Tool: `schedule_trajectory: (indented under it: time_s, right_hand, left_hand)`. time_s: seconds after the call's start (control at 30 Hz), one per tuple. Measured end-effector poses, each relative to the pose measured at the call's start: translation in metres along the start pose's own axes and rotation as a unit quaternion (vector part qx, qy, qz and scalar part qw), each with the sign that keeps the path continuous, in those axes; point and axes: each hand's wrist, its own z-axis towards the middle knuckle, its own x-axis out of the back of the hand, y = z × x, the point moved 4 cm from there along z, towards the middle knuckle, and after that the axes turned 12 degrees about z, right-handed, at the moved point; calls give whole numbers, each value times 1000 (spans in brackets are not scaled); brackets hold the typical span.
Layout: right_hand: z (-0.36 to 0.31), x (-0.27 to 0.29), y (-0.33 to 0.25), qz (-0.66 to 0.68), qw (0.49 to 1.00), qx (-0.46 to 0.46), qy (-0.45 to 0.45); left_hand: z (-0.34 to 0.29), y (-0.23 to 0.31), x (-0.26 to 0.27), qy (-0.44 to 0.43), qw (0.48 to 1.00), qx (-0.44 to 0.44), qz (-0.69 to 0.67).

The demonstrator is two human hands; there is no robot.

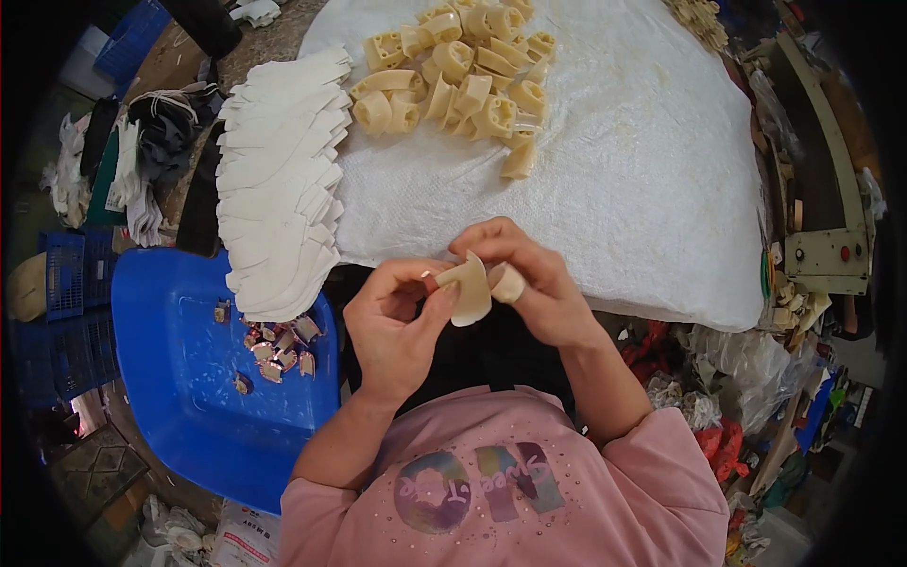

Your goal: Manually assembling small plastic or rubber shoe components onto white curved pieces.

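Note:
Between my hands is a thin, curved cream cover piece [471, 295], shaped like a flap. My left hand [389, 326] is closed on it, thumb against its face. My right hand [543, 288] is bent round its far right side, with fingertips at its top edge. A rounded cream piece [507, 282] sits at my right thumb; whether it is a finger cover or a small block I cannot tell. Beyond my hands, cream plastic shoe heels [453, 61] with hollow ends lie in a heap. A fanned stack of white cut pieces [279, 180] lies to the left.
A white woven sack [642, 180] covers the work surface. At the left stands a blue basin [217, 416] with several small dark-edged pieces [279, 350] inside. Blue crates [66, 274] are beyond it. A greenish metal machine frame [836, 236] and clear plastic bags [746, 364] crowd the right.

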Motion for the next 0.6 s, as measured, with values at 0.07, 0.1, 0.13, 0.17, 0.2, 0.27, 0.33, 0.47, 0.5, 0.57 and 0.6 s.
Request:
schedule_trajectory:
  time_s: [0.07, 0.1, 0.13, 0.17, 0.2, 0.27, 0.33, 0.47, 0.5, 0.57, 0.6]
  right_hand:
    - [-3, -3, 2, -33, 999, 40, 0]
    - [-3, -8, -4, -113, 990, 78, 33]
    - [-3, -11, -3, -113, 990, 78, 33]
    - [-4, -12, -5, -165, 980, 100, 55]
    - [-4, -12, -6, -216, 966, 122, 78]
    - [-2, -11, -7, -212, 966, 124, 84]
    - [1, -6, -3, -118, 989, 48, 81]
    - [2, -3, -12, -225, 966, 115, 52]
    - [1, -6, -18, -321, 931, 165, 47]
    - [-1, -9, -22, -415, 884, 213, 42]
    - [-2, -8, -21, -393, 895, 210, 35]
  left_hand:
    - [0, -1, -5, -25, 1000, -7, 10]
    - [-1, -4, -7, -27, 1000, -10, 3]
    - [-2, -7, -8, -27, 1000, -10, 3]
    - [-3, -9, -10, -26, 1000, -7, -11]
    - [-3, -10, -11, -27, 999, -4, -23]
    - [-2, -10, -10, -27, 1000, -3, -11]
    - [-1, -9, -9, -27, 1000, -2, 1]
    - [1, -3, -12, -31, 999, -4, 33]
    - [1, -2, -13, -25, 999, -11, 38]
    - [0, -3, -8, -33, 989, -75, 126]
    - [0, 0, -7, -36, 966, -139, 214]
